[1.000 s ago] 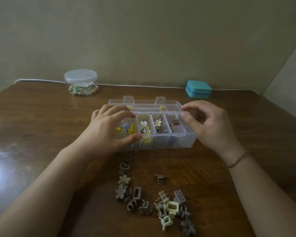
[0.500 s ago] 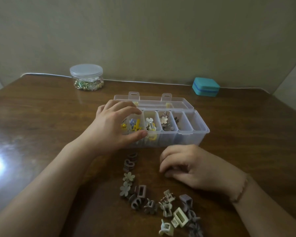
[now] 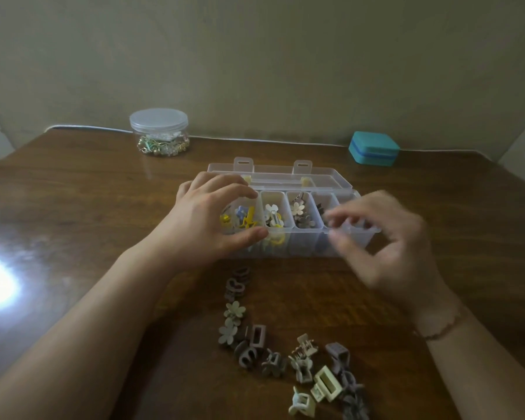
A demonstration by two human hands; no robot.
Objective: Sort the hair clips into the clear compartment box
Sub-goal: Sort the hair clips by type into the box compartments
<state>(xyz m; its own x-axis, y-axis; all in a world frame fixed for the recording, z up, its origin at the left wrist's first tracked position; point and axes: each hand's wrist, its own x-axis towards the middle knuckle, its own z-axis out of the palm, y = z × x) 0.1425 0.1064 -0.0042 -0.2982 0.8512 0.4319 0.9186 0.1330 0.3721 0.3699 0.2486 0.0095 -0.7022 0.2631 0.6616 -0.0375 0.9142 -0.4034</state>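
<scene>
From here I read this as the drop-off step. My left hand (image 3: 206, 222) grips the left end of the clear plastic compartment box (image 3: 297, 241), steadying it. My right hand (image 3: 385, 237) is blurred over the right-hand compartments, fingers curled — whether it pinches a clip, I cannot tell. The loose grey and cream hair clips (image 3: 285, 356) lie at six o'clock from the box. Next — release over a matching compartment, then reach back.

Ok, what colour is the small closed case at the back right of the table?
Teal, with a darker blue band around its middle. The small case shows best in the head view, against the wall.
</scene>
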